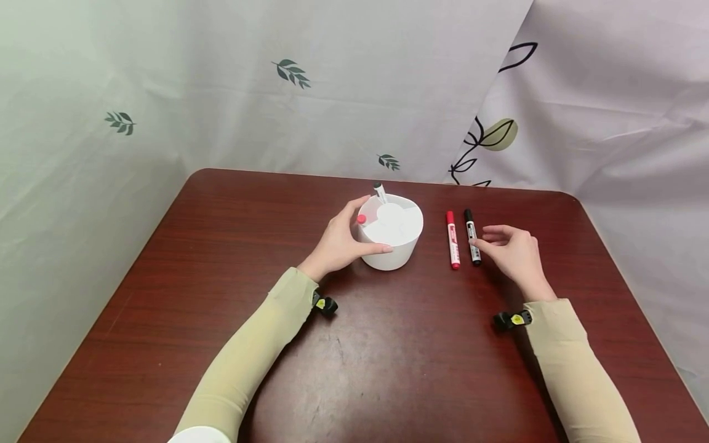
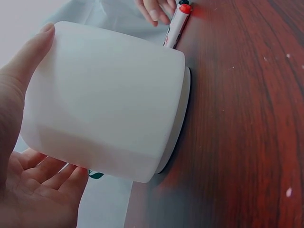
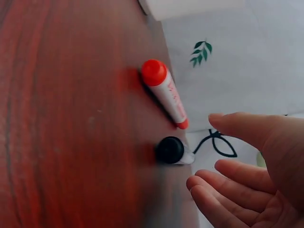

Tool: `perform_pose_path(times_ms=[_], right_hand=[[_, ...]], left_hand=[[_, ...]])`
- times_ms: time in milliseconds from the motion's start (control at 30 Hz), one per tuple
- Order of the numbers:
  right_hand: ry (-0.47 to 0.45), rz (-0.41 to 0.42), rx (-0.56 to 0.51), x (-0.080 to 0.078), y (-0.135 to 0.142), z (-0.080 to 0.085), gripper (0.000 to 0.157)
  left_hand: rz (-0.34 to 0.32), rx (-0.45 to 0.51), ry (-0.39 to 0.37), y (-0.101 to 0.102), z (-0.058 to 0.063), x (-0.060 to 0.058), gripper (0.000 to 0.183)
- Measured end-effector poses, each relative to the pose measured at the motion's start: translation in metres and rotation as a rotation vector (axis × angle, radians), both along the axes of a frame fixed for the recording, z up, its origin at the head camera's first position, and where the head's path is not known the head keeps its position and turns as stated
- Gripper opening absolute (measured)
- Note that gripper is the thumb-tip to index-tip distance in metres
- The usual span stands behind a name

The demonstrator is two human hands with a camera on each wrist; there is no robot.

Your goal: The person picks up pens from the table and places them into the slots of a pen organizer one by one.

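Observation:
A round white pen holder (image 1: 388,255) stands on the table, a black-capped marker (image 1: 380,192) and a red-ended marker (image 1: 362,219) poking out of it. My left hand (image 1: 338,243) grips its side, thumb at the near rim and fingers round the far side; its smooth wall (image 2: 109,99) fills much of the left wrist view. To the right lie a red marker (image 1: 453,240) and a black marker (image 1: 472,237), roughly parallel. Beside the black one hovers my right hand (image 1: 512,255), thumb and fingers apart; in the right wrist view nothing is between them.
The brown wooden table (image 1: 388,357) reaches back to a pale curtain (image 1: 332,92) with leaf prints. Each sleeve carries a small black wrist camera (image 1: 325,304). A white rounded object (image 1: 199,435) shows at the bottom edge, over the left sleeve.

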State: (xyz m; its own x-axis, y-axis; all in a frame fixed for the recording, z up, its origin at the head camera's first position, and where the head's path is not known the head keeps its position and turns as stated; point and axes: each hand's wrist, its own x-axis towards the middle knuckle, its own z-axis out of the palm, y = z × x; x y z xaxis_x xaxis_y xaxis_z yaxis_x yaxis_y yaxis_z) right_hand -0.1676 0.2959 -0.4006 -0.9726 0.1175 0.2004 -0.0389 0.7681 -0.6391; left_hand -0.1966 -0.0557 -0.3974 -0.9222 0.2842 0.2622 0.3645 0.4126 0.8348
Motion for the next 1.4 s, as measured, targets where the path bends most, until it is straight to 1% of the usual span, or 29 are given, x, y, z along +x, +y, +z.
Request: perform_pose_path(times_ms=[267,433,633,800,1067,1200,1400], right_hand=[[-0.014,-0.014,0.042,-0.002,-0.004,-0.009,0.043],[-0.025,-0.013,0.057,-0.003,-0.004,-0.013,0.039],[-0.039,-0.001,0.05,-0.003,-0.004,-0.013,0.038],[-0.076,0.008,0.056,-0.005,-0.004,-0.014,0.038],[-0.102,-0.005,0.055,-0.005,-0.006,-0.012,0.034],[-0.088,-0.035,0.06,-0.005,-0.004,-0.008,0.032],[0.001,-0.104,0.026,-0.007,-0.001,0.003,0.028]], left_hand=[[-0.001,0.002,-0.008,0.001,-0.001,0.0,0.106],[-0.005,0.01,-0.009,0.001,-0.002,-0.001,0.107],[-0.004,0.008,-0.014,0.001,-0.002,-0.001,0.108],[-0.003,0.01,-0.012,0.001,-0.002,-0.001,0.106],[-0.011,0.02,-0.012,0.001,-0.002,-0.001,0.108],[-0.012,0.023,-0.016,0.001,-0.001,0.0,0.108],[-0.01,0.019,-0.023,0.001,0.0,0.0,0.108]])
